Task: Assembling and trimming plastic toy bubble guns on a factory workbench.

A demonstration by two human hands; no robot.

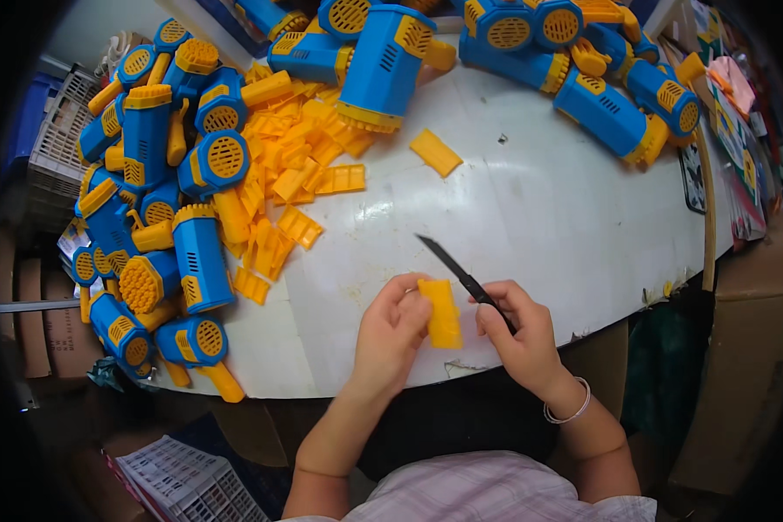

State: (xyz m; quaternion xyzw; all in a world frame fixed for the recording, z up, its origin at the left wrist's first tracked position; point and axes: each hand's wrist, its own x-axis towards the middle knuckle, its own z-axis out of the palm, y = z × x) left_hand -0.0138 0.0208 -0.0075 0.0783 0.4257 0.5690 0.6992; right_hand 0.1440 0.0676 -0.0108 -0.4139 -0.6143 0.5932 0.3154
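Toy assembly workshop: piled blue-yellow toy guns (161, 165), loose yellow parts (296, 165), worktable (539, 209).

Bright even light, soft glare on table (531, 200) — dark, bent fisheye rim

Operator body, head view: two bare forearms enter from the lower edge, uncovered to above the elbow. The left hand (390, 335) carries no ring or band. The right hand (520, 335) has a thin pale bracelet (569, 409) at the wrist. The torso wears a light plaid garment (487, 491) with pink and grey checks.
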